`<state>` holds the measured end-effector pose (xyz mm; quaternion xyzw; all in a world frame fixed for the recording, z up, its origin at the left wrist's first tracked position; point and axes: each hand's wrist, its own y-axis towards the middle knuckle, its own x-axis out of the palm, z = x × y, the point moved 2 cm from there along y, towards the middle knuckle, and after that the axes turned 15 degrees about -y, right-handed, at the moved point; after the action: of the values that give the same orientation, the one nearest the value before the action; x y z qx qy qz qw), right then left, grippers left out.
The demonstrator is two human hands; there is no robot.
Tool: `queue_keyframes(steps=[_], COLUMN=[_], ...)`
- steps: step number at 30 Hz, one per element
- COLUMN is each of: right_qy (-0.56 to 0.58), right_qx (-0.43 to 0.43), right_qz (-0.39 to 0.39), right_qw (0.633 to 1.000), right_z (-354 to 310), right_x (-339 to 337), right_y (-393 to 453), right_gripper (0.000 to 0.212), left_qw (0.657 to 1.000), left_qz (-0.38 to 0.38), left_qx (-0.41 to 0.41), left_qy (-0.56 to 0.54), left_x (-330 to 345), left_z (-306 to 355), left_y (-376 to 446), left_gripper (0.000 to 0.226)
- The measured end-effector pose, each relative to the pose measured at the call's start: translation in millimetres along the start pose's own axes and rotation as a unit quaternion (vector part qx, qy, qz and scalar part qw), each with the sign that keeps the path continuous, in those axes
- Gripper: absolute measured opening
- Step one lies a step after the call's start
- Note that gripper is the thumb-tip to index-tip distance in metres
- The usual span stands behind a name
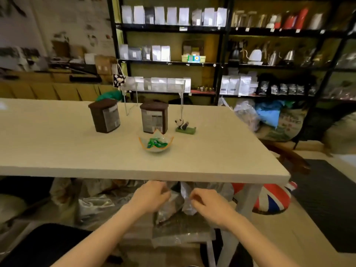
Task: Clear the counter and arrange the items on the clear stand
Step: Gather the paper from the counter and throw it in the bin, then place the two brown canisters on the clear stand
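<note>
On the white counter [57, 151] stand two brown lidded canisters, one at the left [105, 115] and one in the middle [154, 118]. A small glass bowl with an orange rim [156, 142] holds green wrapped sweets just in front of the middle canister. To its right a panda figurine [185, 126] lies on a green base. The clear stand [154, 84] rises on thin legs at the counter's far edge, behind the canisters. My left hand [152, 196] and my right hand [210, 204] hover below the counter's near edge, fingers loosely curled, holding nothing.
Black shelving with white bags, kettles and bottles fills the back wall. Crumpled plastic bags [173, 207] lie under the counter beneath my hands. A flag-patterned cushion [269, 197] sits by the white table leg. A dark mat [327, 199] covers the floor at right.
</note>
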<state>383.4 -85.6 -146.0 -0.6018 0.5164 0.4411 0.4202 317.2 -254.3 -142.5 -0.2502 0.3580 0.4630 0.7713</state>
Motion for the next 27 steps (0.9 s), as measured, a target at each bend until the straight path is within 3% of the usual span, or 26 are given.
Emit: queue_keyframes(steps=[11,18,23,27], right_qy=[-0.042,-0.035,0.009,0.046], right_qx=[-0.049,-0.099,-0.144,-0.169], right_qz=[0.079,0.121,0.130,0.126], right_qw=[0.995,0.987,0.981,0.977], right_z=[-53.6,-78.6,-99.0,-117.6], right_x=[-104.6,-141.5,-151.2,-146.7], right_y=[67.3,151.4,213.0,253.7], right_gripper=[0.026,0.025,0.028,0.033], left_qw=[0.994,0.977,0.950,0.939], left_qz=[0.109,0.212,0.310,0.340], left_qx=[0.006,-0.014,-0.022,-0.050], left_qy=[0.022,0.003,-0.018,-0.018], left_x=[-126.0,-189.2,-217.3,-224.1], left_z=[34.7,10.7,-17.9,-48.1], left_y=[11.7,51.6,78.9,93.1], left_gripper=[0.031,0.032,0.048,0.051])
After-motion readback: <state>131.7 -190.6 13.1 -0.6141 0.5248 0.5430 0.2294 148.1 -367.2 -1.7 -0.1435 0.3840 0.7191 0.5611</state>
